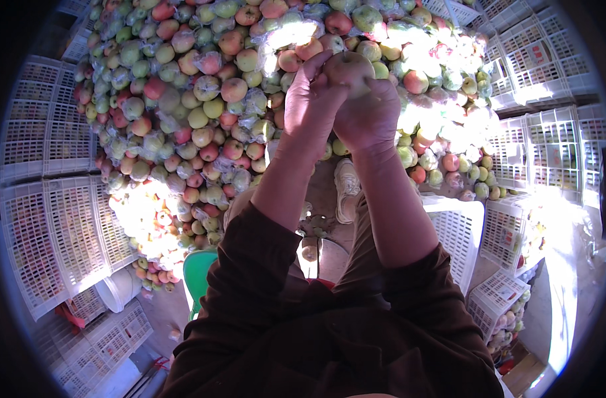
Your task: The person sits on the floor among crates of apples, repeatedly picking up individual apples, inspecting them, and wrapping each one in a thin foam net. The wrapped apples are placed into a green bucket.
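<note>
A pale yellow-pink apple (350, 69) is held up over the heap, between my two hands. The fingers of my left hand (314, 102) curl around its left side. My right hand (367, 117) cups it from below and from the right, with the thumb against its side. No plastic film shows on the visible part of this apple. Under and beyond my hands spreads a large heap of apples (198, 119), red, green and yellow, many of them wrapped in clear plastic film.
White plastic crates (59, 239) stand stacked along the left, and more crates (541, 149) line the right. A white crate (454, 239) is beside my right leg. A green plastic seat (199, 278) and a white bucket (116, 291) are at the left. Bright sunlight washes out parts of the heap.
</note>
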`<state>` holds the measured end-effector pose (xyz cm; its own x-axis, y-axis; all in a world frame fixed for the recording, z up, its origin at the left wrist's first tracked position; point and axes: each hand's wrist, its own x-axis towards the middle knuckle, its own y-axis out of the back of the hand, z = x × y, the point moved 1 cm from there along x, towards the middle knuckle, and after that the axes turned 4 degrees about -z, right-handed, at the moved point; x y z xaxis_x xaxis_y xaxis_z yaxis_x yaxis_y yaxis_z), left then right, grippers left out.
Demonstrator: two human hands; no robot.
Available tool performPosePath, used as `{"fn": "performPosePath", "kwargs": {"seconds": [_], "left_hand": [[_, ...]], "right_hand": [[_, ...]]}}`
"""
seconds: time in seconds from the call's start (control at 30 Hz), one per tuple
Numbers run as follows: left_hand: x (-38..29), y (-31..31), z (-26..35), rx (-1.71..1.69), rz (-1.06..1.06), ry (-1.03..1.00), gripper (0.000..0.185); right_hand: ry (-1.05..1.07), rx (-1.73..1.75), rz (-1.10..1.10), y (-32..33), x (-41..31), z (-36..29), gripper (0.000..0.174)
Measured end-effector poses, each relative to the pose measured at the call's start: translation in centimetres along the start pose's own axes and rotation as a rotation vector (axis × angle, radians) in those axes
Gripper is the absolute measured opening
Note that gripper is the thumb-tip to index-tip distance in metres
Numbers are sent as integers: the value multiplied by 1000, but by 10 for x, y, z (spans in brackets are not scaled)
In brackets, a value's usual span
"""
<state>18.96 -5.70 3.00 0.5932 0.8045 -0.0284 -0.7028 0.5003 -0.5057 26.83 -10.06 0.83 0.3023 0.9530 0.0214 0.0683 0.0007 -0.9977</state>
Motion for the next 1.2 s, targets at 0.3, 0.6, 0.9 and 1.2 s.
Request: {"fn": "performPosePath", "kwargs": {"seconds": [0.3, 0.6, 0.9, 1.2], "left_hand": [[-2, 4, 5, -30, -24, 51, 55], [-5, -2, 10, 692, 140, -342, 28], [-3, 2, 5, 1126, 98, -779, 19], [-7, 1, 5, 1178, 90, -761, 20]], "right_hand": [[-12, -3, 27, -2, -1, 1, 58], [38, 27, 71, 1, 1, 2, 50], [75, 27, 70, -3, 0, -1, 47], [64, 4, 64, -2, 0, 0, 44]]}}
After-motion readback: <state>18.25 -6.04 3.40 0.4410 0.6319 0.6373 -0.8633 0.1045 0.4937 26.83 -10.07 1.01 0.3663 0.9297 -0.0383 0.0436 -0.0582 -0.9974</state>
